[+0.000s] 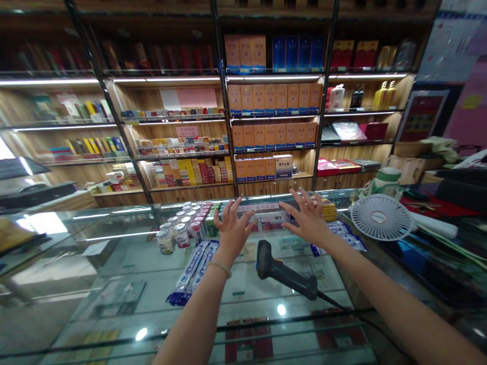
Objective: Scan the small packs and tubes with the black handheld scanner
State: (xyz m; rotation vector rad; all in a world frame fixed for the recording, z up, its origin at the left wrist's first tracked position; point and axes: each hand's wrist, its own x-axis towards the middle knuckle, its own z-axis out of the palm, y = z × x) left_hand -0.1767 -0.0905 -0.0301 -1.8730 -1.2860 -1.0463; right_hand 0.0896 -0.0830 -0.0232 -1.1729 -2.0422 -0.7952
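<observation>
Both of my hands reach out over a glass counter (125, 263). My left hand (232, 228) has its fingers spread and holds nothing; a beaded bracelet circles that wrist. Close to its left stand several small bottles (182, 235) in rows, and below lie long blue-and-white packets (194, 268). My right hand (308, 220), fingers apart and nothing in it, is nearest to a stack of yellow packs (329, 209) and more blue-and-white packets (338, 233), partly hidden by my forearm. Between my arms a black barcode scanner (287, 274) lies on the glass, its cable running right.
A white fan (380, 217) and a green-and-white jug (387, 177) stand on the right. Behind the counter, wooden shelves hold orange boxes (270, 99), blue boxes (299, 53) and cigarette packs (194, 172). A dark monitor (23, 167) is at the left edge.
</observation>
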